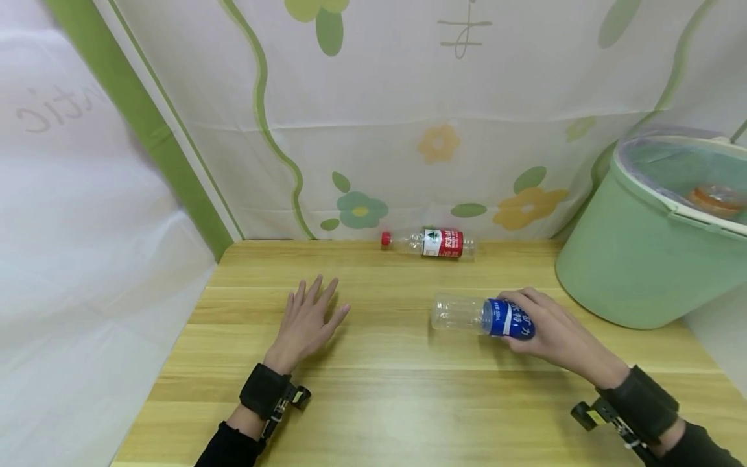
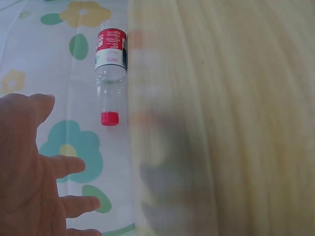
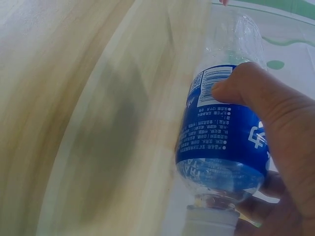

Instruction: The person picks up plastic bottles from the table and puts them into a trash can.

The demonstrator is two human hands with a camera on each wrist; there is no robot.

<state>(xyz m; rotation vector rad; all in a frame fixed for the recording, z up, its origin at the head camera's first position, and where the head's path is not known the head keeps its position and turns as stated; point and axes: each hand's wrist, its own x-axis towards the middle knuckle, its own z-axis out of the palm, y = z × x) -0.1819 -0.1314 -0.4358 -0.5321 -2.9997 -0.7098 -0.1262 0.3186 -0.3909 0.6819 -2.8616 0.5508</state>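
My right hand (image 1: 543, 324) grips a clear plastic bottle with a blue label (image 1: 508, 318) by its label end. In the right wrist view the thumb presses across the label of this bottle (image 3: 221, 132), and a whitish cap shows at the near end. The bottle lies sideways, its bare base pointing left. My left hand (image 1: 306, 321) is spread flat over the left part of the table, holding nothing. Farther back, a clear bottle with a red label and red cap (image 1: 446, 243) lies on its side along the table's rear edge, cap to the left.
A light green bin (image 1: 642, 240) with a clear liner stands at the right of the wooden table (image 1: 373, 402). Inside it an orange-and-clear item (image 1: 714, 198) is visible. A white curtain with printed flowers (image 1: 373, 155) hangs behind the table.
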